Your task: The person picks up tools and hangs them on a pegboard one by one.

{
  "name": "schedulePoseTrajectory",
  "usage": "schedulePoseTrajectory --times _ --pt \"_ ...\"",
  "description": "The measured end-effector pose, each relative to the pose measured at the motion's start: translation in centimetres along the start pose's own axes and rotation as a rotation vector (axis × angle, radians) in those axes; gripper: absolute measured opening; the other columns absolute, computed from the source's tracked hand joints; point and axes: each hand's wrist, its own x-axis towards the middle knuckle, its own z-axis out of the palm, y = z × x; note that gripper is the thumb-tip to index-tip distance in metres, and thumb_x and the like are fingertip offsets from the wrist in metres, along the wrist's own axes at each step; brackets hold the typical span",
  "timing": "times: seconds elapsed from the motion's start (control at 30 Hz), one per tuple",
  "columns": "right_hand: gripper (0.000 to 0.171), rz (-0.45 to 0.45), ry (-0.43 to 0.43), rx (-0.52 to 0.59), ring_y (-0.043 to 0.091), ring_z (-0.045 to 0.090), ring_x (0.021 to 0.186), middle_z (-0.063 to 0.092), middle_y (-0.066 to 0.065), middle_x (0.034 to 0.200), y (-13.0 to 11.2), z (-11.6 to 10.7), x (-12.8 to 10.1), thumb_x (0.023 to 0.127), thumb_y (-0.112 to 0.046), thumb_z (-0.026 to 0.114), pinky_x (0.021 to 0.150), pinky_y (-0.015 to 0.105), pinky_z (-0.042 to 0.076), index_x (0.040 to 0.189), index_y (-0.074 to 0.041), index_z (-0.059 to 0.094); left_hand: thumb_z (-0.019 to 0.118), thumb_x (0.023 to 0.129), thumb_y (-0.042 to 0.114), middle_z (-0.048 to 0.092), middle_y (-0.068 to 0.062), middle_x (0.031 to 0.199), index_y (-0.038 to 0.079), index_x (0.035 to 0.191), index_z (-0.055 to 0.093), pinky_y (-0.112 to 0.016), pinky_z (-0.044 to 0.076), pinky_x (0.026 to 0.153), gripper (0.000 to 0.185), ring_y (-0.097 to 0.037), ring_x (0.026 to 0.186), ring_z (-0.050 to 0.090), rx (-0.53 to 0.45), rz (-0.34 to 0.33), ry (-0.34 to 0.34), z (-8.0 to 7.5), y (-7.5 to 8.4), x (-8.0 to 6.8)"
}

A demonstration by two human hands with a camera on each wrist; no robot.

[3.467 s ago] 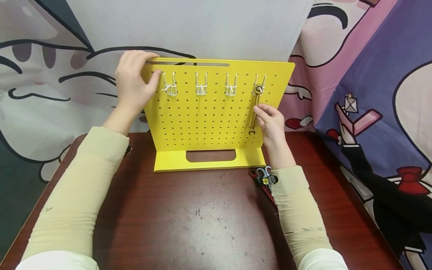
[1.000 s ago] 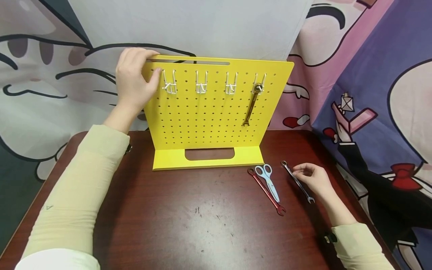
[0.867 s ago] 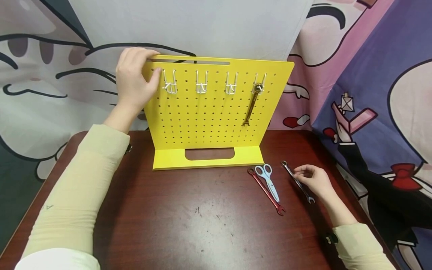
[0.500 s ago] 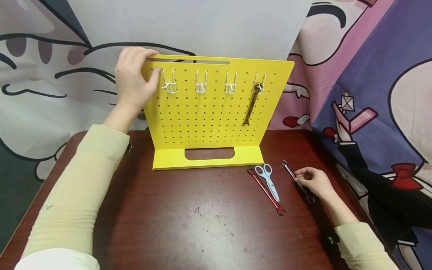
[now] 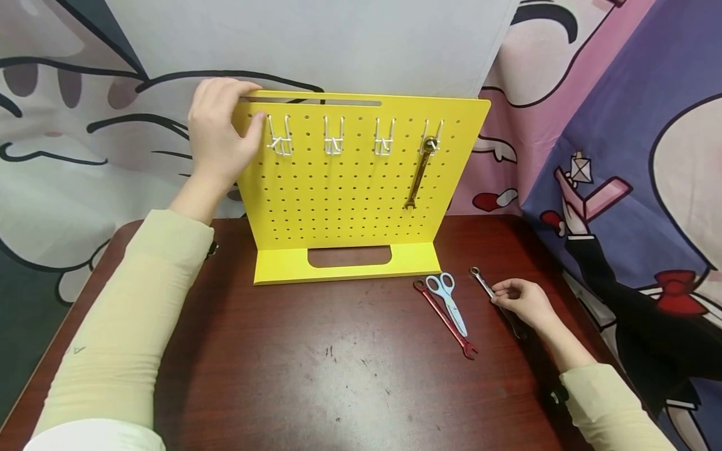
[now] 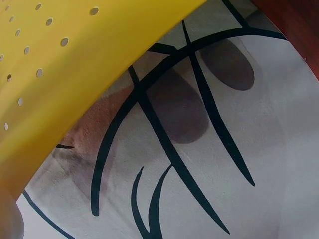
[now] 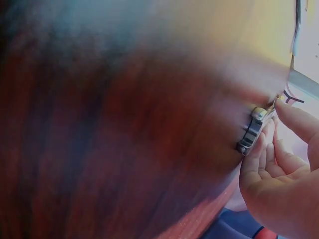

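Observation:
My left hand (image 5: 220, 131) grips the upper left corner of a yellow pegboard (image 5: 338, 181), thumb on its front; the other fingers are partly hidden behind. In the left wrist view, only a blurred bit of hand (image 6: 10, 219) shows beside the board. At the right of the table, my right hand (image 5: 526, 302) pinches a silver combination wrench (image 5: 482, 281) near its middle. In the right wrist view, thumb and fingers meet round the wrench (image 7: 251, 130), seen end-on. A gold-coloured wrench (image 5: 420, 175) hangs tilted by its ring from the rightmost hook.
Light blue scissors (image 5: 450, 304) and a red wrench (image 5: 445, 319) lie side by side before the board's right front corner. Three other white wire hooks (image 5: 334, 139) carry nothing. The brown table (image 5: 293, 363) ends at a printed cloth (image 5: 609, 188) on the right.
My right hand has let go of the gold wrench on the hook, moved down and right, and taken hold of the silver wrench. The left hand has kept its grip.

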Motion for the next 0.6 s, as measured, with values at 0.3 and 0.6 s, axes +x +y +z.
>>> schedulePoseTrajectory --times 0.3,0.6 --pt "0.029 -0.018 0.009 -0.079 -0.009 0.062 0.069 0.080 0.018 0.090 0.23 0.08 0.36 0.087 -0.011 0.085 0.064 0.013 0.049 0.105 0.010 0.075 0.063 0.101 0.014 0.073 -0.023 0.123 -0.004 0.127 0.070 -0.042 0.044 0.116 0.031 -0.041 0.122 0.060 -0.001 0.002 0.002 -0.12 0.05 -0.03" --pt "0.024 0.014 0.033 -0.098 -0.008 0.062 0.067 0.081 0.013 0.085 -0.20 0.02 0.30 0.085 -0.009 0.085 0.063 0.014 0.050 0.101 0.008 0.079 0.064 0.101 0.013 0.073 -0.023 0.120 -0.003 0.126 0.070 -0.043 0.044 0.116 0.031 -0.041 0.121 0.060 -0.004 0.015 0.003 -0.31 0.24 -0.01"
